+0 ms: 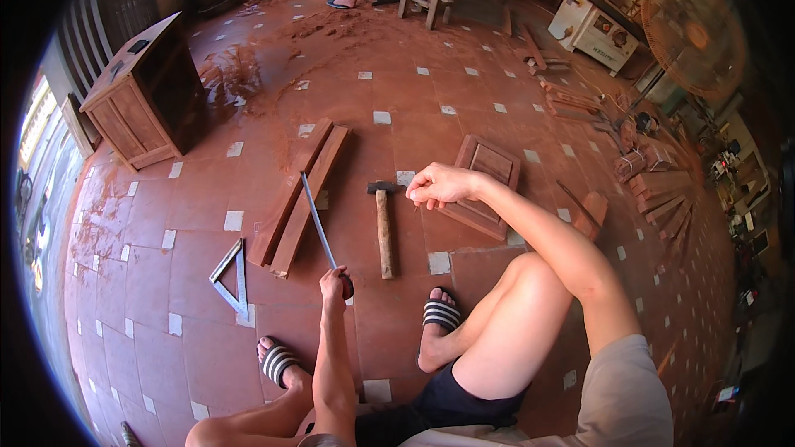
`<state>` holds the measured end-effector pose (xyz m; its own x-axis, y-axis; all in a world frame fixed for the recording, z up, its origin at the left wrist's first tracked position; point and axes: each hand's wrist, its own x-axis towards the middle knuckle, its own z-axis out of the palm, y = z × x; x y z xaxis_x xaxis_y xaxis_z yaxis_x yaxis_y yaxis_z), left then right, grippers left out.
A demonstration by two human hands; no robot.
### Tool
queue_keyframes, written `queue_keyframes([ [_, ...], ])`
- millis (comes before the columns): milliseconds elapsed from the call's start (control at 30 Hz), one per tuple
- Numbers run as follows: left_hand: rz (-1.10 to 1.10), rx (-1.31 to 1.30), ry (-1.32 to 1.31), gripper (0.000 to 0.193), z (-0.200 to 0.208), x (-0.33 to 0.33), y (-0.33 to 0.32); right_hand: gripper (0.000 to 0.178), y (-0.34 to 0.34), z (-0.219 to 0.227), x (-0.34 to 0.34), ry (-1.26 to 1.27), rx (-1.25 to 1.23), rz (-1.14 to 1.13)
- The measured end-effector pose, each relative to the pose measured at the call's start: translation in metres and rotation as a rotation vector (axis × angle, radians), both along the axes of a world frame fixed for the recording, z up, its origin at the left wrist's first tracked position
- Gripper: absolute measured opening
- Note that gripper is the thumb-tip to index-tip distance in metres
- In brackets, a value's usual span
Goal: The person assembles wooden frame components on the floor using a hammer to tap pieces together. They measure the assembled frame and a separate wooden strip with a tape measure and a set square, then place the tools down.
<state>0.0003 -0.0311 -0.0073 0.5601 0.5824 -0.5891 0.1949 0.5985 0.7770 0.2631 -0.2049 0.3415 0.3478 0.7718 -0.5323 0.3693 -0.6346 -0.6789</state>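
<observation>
Metal tool point(317, 217) in left hand point(332, 288), pointing forward-left.

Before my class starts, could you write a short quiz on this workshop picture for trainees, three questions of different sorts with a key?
1. Multiple choice. What lies on the floor between the two wooden beams and the wooden panel?
A) a handsaw
B) a hammer
C) a paintbrush

2. True or false. The person's left hand holds a long thin metal tool by its handle end.

3. Fill in the blank. Seen from the person's side, the triangular metal square lies to the ____ of the hammer.

Key: 1. B; 2. True; 3. left.
</observation>
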Motion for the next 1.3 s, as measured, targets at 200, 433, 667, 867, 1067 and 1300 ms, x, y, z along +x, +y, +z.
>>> queue_keyframes([
  [200, -0.111, -0.135, -0.022, 0.021, 0.000, -0.003, 0.000, 0.031, -0.001, -0.005, 0.002, -0.017, 0.005, 0.004],
  [433, -0.346, -0.136, -0.284, 0.029, 0.082, 0.026, -0.033, 0.038, 0.004, -0.024, 0.002, 0.004, -0.041, 0.031],
  [667, -0.533, -0.118, -0.453, 0.028, 0.164, 0.057, -0.072, 0.038, 0.021, -0.052, -0.027, 0.271, 0.002, -0.095],
  [867, -0.540, -0.134, -0.450, 0.029, 0.168, 0.048, -0.067, 0.029, 0.023, -0.049, -0.026, 0.093, -0.220, -0.182],
  [1067, -0.607, -0.060, -0.427, 0.029, 0.163, 0.047, -0.070, 0.025, 0.020, -0.063, -0.025, 0.158, -0.097, -0.214],
  [1300, -0.622, 0.091, -0.325, 0.024, 0.130, 0.026, -0.020, 0.019, 0.003, -0.039, 0.053, 0.059, 0.402, -0.770],
])
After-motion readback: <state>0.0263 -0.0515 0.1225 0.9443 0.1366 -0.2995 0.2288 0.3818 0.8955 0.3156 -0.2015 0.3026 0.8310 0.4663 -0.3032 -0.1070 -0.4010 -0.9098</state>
